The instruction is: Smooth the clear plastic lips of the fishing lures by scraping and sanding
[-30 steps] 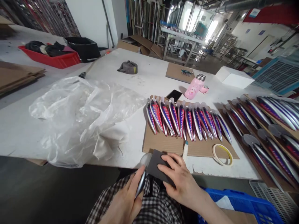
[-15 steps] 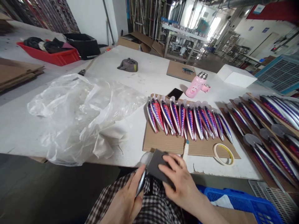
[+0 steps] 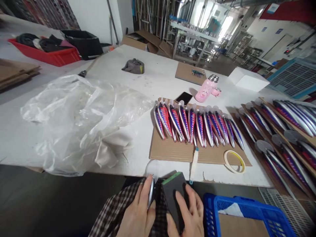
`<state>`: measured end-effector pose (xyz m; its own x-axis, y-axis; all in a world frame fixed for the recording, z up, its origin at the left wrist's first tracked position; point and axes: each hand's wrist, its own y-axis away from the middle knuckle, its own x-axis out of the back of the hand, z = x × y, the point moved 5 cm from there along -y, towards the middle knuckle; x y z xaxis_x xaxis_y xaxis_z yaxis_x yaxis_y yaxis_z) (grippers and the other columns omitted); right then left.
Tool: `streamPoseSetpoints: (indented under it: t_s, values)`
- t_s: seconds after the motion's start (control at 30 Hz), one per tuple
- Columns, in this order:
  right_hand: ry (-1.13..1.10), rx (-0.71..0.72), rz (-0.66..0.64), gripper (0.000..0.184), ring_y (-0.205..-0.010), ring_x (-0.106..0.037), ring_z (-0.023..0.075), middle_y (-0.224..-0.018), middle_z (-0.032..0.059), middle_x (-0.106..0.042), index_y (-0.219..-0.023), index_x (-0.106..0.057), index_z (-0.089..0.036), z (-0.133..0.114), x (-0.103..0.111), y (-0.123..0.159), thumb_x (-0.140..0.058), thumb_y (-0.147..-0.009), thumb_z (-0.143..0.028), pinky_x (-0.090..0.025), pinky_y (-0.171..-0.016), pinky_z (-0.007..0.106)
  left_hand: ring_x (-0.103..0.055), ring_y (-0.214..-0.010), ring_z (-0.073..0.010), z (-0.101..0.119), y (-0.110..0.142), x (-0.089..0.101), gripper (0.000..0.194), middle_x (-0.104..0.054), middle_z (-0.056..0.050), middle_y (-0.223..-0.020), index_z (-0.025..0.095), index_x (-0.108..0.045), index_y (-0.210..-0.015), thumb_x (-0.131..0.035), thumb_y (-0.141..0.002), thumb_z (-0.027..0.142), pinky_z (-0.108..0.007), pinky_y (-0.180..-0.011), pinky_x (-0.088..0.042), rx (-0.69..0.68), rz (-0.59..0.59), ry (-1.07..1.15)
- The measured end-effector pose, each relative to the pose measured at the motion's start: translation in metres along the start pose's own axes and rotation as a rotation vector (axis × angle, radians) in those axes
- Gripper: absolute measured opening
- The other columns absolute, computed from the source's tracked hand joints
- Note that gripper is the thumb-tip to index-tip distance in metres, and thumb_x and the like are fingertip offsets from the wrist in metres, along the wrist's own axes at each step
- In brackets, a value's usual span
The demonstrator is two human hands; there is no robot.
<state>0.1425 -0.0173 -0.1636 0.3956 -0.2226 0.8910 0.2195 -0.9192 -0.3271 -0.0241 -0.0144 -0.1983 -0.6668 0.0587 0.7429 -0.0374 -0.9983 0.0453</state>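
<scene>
Low in the picture, over a checked cloth on my lap, my left hand (image 3: 138, 214) is closed round a silver fishing lure (image 3: 150, 196) held on edge. My right hand (image 3: 189, 214) grips a dark sanding block (image 3: 174, 197) with a green top edge, right beside the lure. Whether block and lure touch I cannot tell. Just beyond them, a row of several painted purple and red lures (image 3: 197, 125) lies on a cardboard sheet (image 3: 170, 149) on the white table (image 3: 153, 79).
A crumpled clear plastic bag (image 3: 74, 121) covers the table's left. A tape ring (image 3: 234, 161), a black phone (image 3: 184, 97) and a pink bottle (image 3: 206, 89) lie near the lures. More lures on cardboard (image 3: 278, 131) fill the right. A blue crate (image 3: 247, 214) is at my right knee.
Both hands have drawn back toward me and lower in view. The block has turned so its green edge shows, and my right hand now grips it from below.
</scene>
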Motion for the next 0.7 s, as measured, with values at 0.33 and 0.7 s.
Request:
streamPoseSetpoints:
  t_s: [0.33,0.7]
  values:
    - [-0.053,-0.063,0.004,0.036,-0.12,-0.045,0.0431,-0.136,0.0106,-0.047,-0.119,-0.064,-0.032,-0.022,-0.013,-0.014,-0.063,-0.083,-0.04,-0.049,-0.091,0.062,-0.06,-0.12,-0.0291,-0.002,0.002,-0.006,0.057,-0.048,-0.025,-0.141,0.019,-0.013,-0.15,-0.028,-0.095,0.015,-0.037,-0.082,-0.059,0.036,0.045,0.063]
    - [-0.027,-0.071,0.02,0.035,-0.12,-0.046,0.0445,-0.136,0.0115,-0.047,-0.12,-0.063,-0.033,-0.024,-0.018,-0.013,-0.061,-0.085,-0.039,-0.047,-0.09,0.066,-0.058,-0.122,-0.0302,-0.003,0.003,-0.012,0.062,-0.042,-0.025,-0.147,0.02,-0.009,-0.152,-0.031,-0.095,0.016,-0.04,-0.084,-0.059,-0.016,0.024,0.049]
